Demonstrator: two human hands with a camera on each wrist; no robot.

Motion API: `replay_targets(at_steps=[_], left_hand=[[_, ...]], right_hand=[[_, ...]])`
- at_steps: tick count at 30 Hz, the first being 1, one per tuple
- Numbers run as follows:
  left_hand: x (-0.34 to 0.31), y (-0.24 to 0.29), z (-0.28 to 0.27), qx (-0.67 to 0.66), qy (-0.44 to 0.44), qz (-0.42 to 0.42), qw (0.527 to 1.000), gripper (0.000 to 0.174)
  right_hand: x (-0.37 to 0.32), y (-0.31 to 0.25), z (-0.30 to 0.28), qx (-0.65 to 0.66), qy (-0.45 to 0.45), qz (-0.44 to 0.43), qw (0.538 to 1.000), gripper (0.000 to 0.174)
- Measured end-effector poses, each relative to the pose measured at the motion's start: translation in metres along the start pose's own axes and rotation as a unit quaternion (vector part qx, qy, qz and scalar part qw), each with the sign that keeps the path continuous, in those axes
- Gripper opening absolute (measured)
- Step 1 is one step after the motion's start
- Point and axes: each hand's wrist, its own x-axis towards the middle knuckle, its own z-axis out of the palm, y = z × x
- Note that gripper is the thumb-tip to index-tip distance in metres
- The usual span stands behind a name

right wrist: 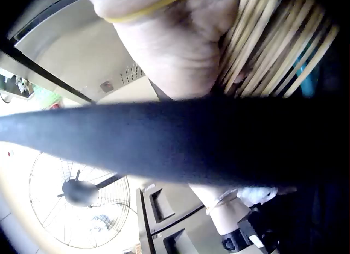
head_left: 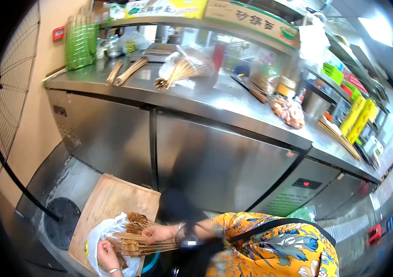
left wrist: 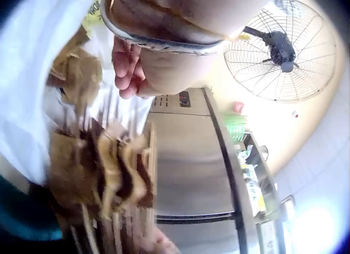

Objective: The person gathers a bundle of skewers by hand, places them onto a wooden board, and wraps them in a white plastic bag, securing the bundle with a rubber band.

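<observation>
In the head view, a white plastic bag (head_left: pixel 96 237) stands on a wooden board, its mouth spread wide. Skewers of folded brown sheets, like tofu skin (head_left: pixel 136 224), fan out over the bag's right side. My right hand (head_left: pixel 158 234) grips a bundle of their bare sticks (right wrist: pixel 273 41). At the bag's near edge is my left hand (head_left: pixel 106 256), fingers curled against the white plastic. The left wrist view has those fingers (left wrist: pixel 126 74) beside the bag, just above wavy sheets on skewers (left wrist: pixel 120 166). More brown pieces (left wrist: pixel 82 76) lie inside the bag.
The wooden board (head_left: pixel 118 196) sits low before a steel counter (head_left: pixel 224 147). On the counter lie bundles of sticks (head_left: pixel 132 70), a bag of skewers (head_left: pixel 182 71) and a bagged food pack (head_left: pixel 288 111). A fan (head_left: pixel 14 87) stands at left.
</observation>
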Motion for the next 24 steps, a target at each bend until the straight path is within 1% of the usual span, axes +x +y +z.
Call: replay_targets(at_steps=[2, 3, 5, 8, 11, 12, 15, 16, 17, 18, 19, 20, 21, 23, 24], left_hand=[[0.012, 0.013, 0.008, 0.148, 0.038, 0.105, 0.983, 0.019], [-0.027, -0.015, 0.003, 0.128, -0.001, 0.116, 0.985, 0.024], [-0.008, -0.005, 0.005, 0.177, 0.037, 0.185, 0.966, 0.024], [0.019, -0.018, -0.007, 0.163, -0.059, 0.166, 0.971, 0.022], [0.029, -0.023, -0.006, 0.150, -0.081, 0.145, 0.975, 0.019], [0.037, -0.036, -0.005, 0.146, -0.074, 0.127, 0.978, 0.020], [0.035, -0.046, -0.005, 0.095, -0.081, 0.123, 0.985, 0.021], [0.029, -0.034, -0.007, 0.115, -0.097, 0.096, 0.984, 0.031], [0.019, -0.020, -0.006, 0.134, -0.082, 0.110, 0.981, 0.036], [0.004, -0.002, -0.005, 0.153, -0.067, 0.123, 0.978, 0.041], [-0.003, 0.009, -0.005, 0.173, -0.053, 0.138, 0.974, 0.046], [0.004, -0.008, -0.002, 0.238, -0.036, 0.124, 0.963, 0.058], [0.000, 0.000, -0.002, 0.266, -0.033, 0.121, 0.956, 0.057], [-0.010, 0.008, 0.001, 0.263, -0.001, 0.121, 0.957, 0.055], [-0.011, 0.018, -0.001, 0.209, -0.037, 0.053, 0.976, 0.054]], right_hand=[[0.005, -0.005, -0.011, 0.033, 0.004, 0.003, 0.999, 0.012], [-0.020, 0.007, 0.025, 0.035, 0.011, 0.020, 0.999, 0.012], [-0.008, 0.004, 0.021, -0.008, 0.029, -0.011, 0.999, 0.012], [-0.003, 0.003, 0.019, 0.028, 0.025, -0.011, 0.999, 0.013], [-0.005, 0.000, 0.018, 0.017, 0.041, 0.006, 0.999, 0.013], [-0.006, -0.001, 0.020, 0.028, 0.039, 0.009, 0.999, 0.013], [-0.005, 0.000, 0.021, 0.047, 0.032, 0.014, 0.998, 0.012], [-0.005, 0.001, 0.020, 0.053, 0.033, 0.009, 0.998, 0.012], [-0.004, 0.002, 0.018, 0.058, 0.034, 0.003, 0.998, 0.012], [-0.010, -0.011, 0.015, -0.012, 0.029, 0.028, 0.999, 0.012], [-0.008, -0.009, 0.014, 0.012, 0.021, 0.026, 0.999, 0.012], [-0.006, -0.002, 0.012, 0.036, 0.015, 0.023, 0.999, 0.013], [-0.004, 0.005, 0.010, 0.060, 0.011, 0.018, 0.998, 0.013], [-0.005, 0.007, 0.007, 0.008, 0.014, 0.006, 1.000, 0.016], [-0.007, 0.006, 0.005, -0.017, 0.025, 0.005, 1.000, 0.017]])
